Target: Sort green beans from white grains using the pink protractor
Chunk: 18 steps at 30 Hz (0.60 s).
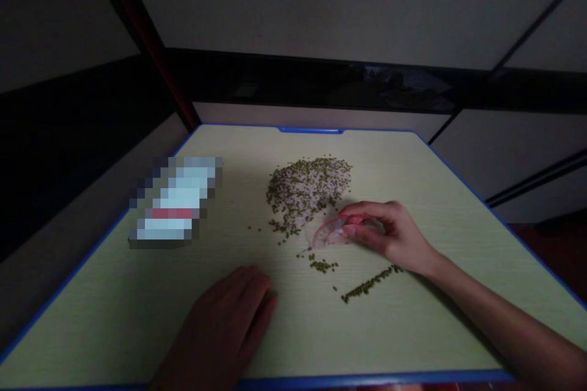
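Pile: a mound of small green beans mixed with pale grains lay on the far middle of the pale wood-grain surface with a blue rim.
Plastic piece: a clear, curved plastic piece with a pink edge stood tilted just beside the near right side of the pile.
Right hand: the right hand was clamped on the plastic piece, thumb on the near side and fingers over the top.
Small cluster: a loose group of green beans sat below the plastic piece.
Bean row: a narrow slanting row of green beans ran up towards the right wrist — apart from the pile.
Left hand: the left hand rested at the near left, fingers together and curled; whether it gripped anything could not be told.
Left side: a pixelated, pale blue object with a red band lay near the left rim — its details were hidden.
Behind: pale panels rose beyond the surface.
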### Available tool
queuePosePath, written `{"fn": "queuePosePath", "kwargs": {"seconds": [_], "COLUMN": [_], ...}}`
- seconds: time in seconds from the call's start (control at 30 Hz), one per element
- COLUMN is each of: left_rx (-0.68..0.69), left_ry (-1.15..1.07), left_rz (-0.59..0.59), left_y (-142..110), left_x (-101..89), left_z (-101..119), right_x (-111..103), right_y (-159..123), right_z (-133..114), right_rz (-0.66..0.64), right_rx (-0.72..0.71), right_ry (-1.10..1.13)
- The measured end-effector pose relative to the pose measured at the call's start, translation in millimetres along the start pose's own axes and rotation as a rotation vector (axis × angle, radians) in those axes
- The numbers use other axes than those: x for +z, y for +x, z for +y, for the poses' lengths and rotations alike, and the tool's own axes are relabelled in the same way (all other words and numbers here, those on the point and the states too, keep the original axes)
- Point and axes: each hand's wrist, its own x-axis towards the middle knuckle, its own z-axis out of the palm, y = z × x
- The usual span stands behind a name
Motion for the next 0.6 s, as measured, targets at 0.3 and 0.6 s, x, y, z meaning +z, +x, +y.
{"fn": "queuePosePath", "kwargs": {"seconds": [0.3,0.6], "left_rx": [-0.004,0.006], "left_ry": [-0.011,-0.011], "left_rz": [0.010,0.003], "left_y": [-0.6,0.5], "left_x": [0.4,-1.2], "left_z": [0.4,1.5], "right_x": [2.9,8.1], "right_y": [-0.6,1.3], "right_z": [3.9,4.4], "right_rz": [-0.027,-0.007], "right_rx": [0.053,0.063], "right_ry": [0.021,0.047]}}
